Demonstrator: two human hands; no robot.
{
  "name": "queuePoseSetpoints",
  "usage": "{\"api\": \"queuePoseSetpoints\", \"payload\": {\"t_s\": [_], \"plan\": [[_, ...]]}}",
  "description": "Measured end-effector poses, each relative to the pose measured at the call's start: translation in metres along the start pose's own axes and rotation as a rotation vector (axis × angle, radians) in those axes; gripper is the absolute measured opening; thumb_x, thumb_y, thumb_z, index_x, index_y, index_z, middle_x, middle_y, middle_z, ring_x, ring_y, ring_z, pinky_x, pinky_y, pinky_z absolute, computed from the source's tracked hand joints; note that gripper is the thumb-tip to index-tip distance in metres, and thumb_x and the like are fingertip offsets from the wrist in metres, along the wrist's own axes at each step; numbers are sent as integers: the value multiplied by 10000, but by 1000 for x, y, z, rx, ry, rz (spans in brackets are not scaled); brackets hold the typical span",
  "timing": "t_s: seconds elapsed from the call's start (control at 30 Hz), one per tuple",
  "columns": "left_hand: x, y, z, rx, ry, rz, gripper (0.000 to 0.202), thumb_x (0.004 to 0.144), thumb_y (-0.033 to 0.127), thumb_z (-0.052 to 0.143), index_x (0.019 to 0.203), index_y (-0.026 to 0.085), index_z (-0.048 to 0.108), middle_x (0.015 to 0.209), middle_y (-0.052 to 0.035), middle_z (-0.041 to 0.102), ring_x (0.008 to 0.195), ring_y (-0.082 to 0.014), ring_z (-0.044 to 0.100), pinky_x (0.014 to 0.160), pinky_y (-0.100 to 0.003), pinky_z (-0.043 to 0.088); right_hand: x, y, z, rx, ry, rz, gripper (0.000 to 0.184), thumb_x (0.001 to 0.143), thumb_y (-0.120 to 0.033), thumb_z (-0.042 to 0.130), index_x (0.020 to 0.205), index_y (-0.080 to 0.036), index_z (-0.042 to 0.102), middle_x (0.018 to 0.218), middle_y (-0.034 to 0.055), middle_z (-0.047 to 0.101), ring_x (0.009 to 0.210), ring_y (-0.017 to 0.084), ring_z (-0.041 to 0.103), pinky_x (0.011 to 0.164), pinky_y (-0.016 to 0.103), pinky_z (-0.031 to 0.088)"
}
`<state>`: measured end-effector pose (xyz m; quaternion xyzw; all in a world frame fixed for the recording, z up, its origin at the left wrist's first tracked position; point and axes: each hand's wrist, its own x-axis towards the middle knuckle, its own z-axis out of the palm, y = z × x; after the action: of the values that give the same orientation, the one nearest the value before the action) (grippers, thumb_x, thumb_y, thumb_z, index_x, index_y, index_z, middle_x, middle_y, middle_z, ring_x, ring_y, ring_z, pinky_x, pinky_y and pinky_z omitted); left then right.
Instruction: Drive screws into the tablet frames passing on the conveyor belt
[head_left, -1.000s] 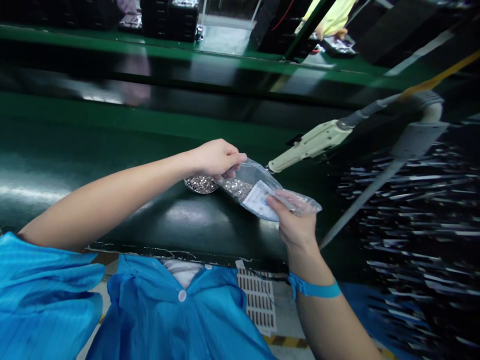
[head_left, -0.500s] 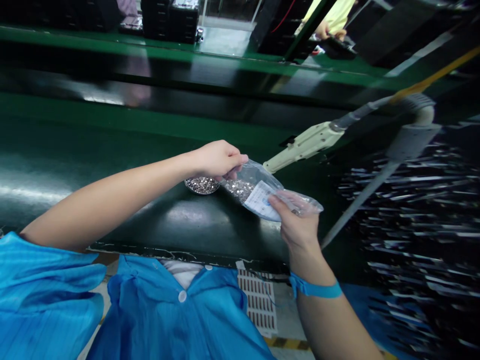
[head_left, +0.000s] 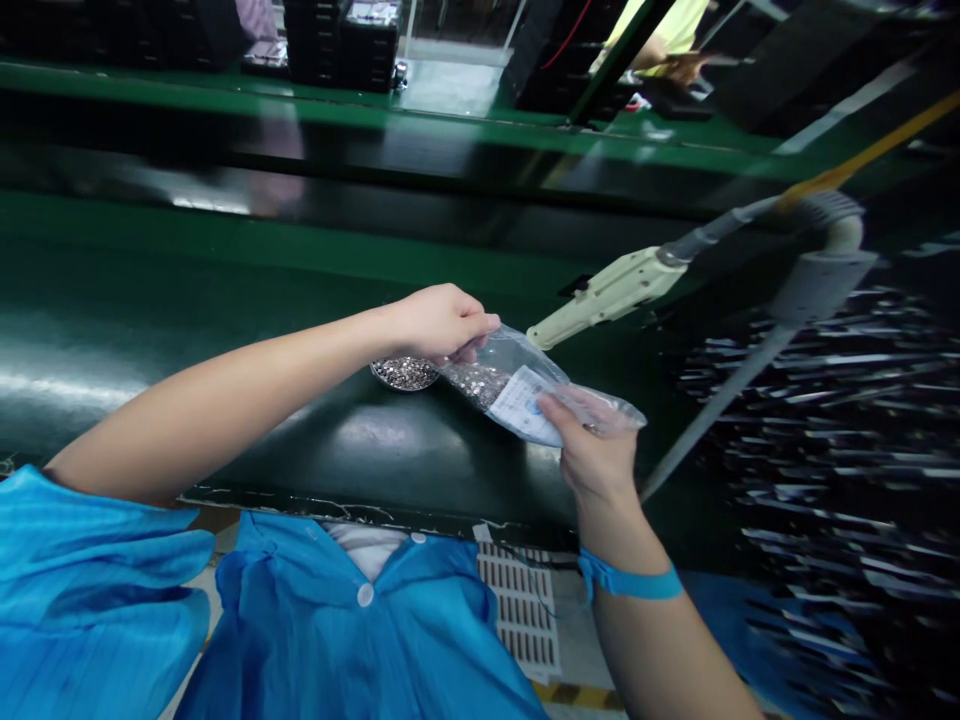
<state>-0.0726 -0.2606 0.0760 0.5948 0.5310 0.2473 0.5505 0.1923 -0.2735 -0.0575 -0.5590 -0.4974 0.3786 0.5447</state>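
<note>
A clear plastic bag (head_left: 517, 350) of small shiny metal parts, perhaps screws, hangs tilted between my two hands. My left hand (head_left: 446, 322) is closed on its upper left end, by the mouth. Wrapped round the other end is my right hand (head_left: 596, 440), its thumb beside a white printed label (head_left: 519, 398). The loose metal parts (head_left: 478, 382) gather toward the left end of the bag. Just below my left hand stands a round dish (head_left: 405, 386) full of similar shiny parts, partly hidden by the wrist. Whether parts are passing out of the bag I cannot tell.
A pale electric screwdriver (head_left: 607, 298) on a cable hangs just beyond the bag. A grey stand pole (head_left: 720, 410) slants at the right, beside a dark rack (head_left: 847, 450) of many thin pieces. Across the green bench (head_left: 187, 260), a co-worker's hand (head_left: 679, 70) shows near stacked black trays (head_left: 341, 45).
My hands and the bag stay almost where they were. The co-worker's hand at the far side has shifted slightly right and is blurred.
</note>
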Motion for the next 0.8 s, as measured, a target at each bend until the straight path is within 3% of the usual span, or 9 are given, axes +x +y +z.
{"api": "queuePoseSetpoints", "payload": {"t_s": [0.23, 0.4, 0.5, 0.67, 0.8], "plan": [[10, 24, 12, 215, -16, 125, 411, 988, 317, 498, 623, 160, 604, 663, -39, 696, 563, -114, 580, 607, -241, 455, -5, 19, 4, 244, 74, 118, 428, 521, -379, 962, 815, -172, 730, 794, -1, 723, 691, 168, 683, 684, 339, 594], [9, 53, 25, 402, -14, 170, 415, 980, 299, 502, 592, 171, 578, 614, -24, 660, 565, -129, 565, 603, -258, 416, -12, 25, 11, 441, -11, 235, 420, 591, -349, 933, 918, -206, 711, 872, -25, 752, 763, 154, 715, 723, 294, 603], [2, 78, 31, 546, 20, 226, 432, 956, 251, 537, 531, 176, 550, 553, -36, 594, 585, -161, 567, 613, -283, 406, -15, 25, 17, 503, -61, 272, 448, 636, -412, 909, 986, -233, 694, 927, -22, 763, 828, 180, 731, 741, 333, 619], [-8, 128, 46, 733, 14, 316, 459, 907, 165, 543, 448, 176, 529, 462, -62, 536, 561, -198, 575, 609, -316, 447, -28, 5, 35, 720, -270, 376, 516, 688, -618, 830, 1068, -297, 694, 1019, -8, 764, 824, 221, 714, 583, 343, 578], [-16, 161, 55, 881, -17, 323, 368, 874, 135, 545, 513, 153, 612, 498, -80, 584, 579, -223, 605, 631, -343, 479, -45, -22, 64, 1005, -385, 380, 463, 702, -656, 808, 1035, -354, 695, 986, -33, 746, 775, 207, 663, 508, 298, 487]]}}
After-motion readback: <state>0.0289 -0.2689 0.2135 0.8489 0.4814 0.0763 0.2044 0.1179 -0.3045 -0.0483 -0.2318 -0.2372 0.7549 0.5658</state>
